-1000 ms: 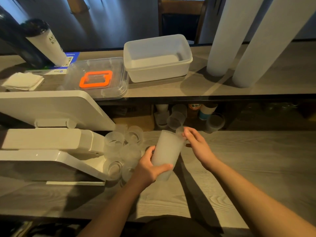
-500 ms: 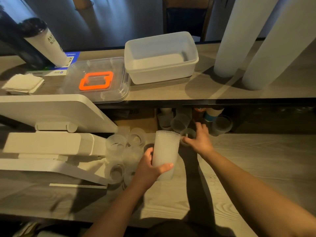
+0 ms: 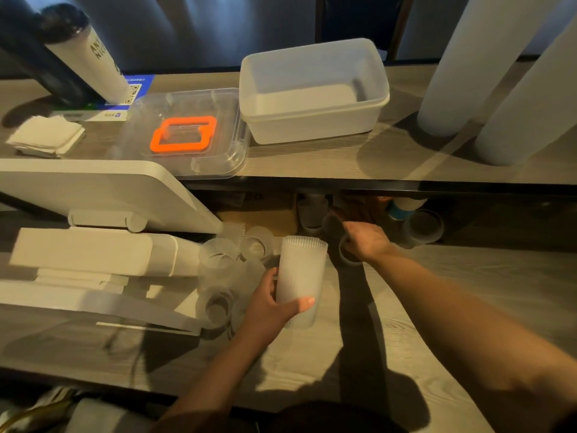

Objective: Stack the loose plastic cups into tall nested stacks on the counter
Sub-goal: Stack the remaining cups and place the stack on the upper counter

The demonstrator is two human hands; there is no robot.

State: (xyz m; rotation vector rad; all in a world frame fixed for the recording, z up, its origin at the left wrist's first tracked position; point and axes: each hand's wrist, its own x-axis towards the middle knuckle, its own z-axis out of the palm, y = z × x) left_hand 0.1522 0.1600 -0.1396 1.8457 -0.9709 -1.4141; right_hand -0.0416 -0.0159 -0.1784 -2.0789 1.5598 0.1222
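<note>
My left hand [image 3: 268,304] grips a short nested stack of frosted ribbed cups [image 3: 301,276], held upright just above the lower counter [image 3: 437,307]. My right hand [image 3: 363,240] reaches to the back under the shelf and pinches the rim of a loose clear cup [image 3: 348,260]. More loose cups [image 3: 218,257] crowd together left of the stack, some upright, some on their sides. Other cups [image 3: 424,228] lie in the shadow under the shelf. Two tall white nested stacks [image 3: 462,64] stand on the upper shelf at the right.
A white tilted machine [image 3: 93,189] fills the left of the lower counter. On the upper shelf [image 3: 312,164] are a white tub [image 3: 312,89], a clear lid with an orange handle [image 3: 184,134], folded napkins [image 3: 46,135] and a dark-capped tumbler [image 3: 84,54].
My right hand moved away from the held stack's rim to the back under the shelf and took hold of a loose cup. The left hand and its stack barely shifted.
</note>
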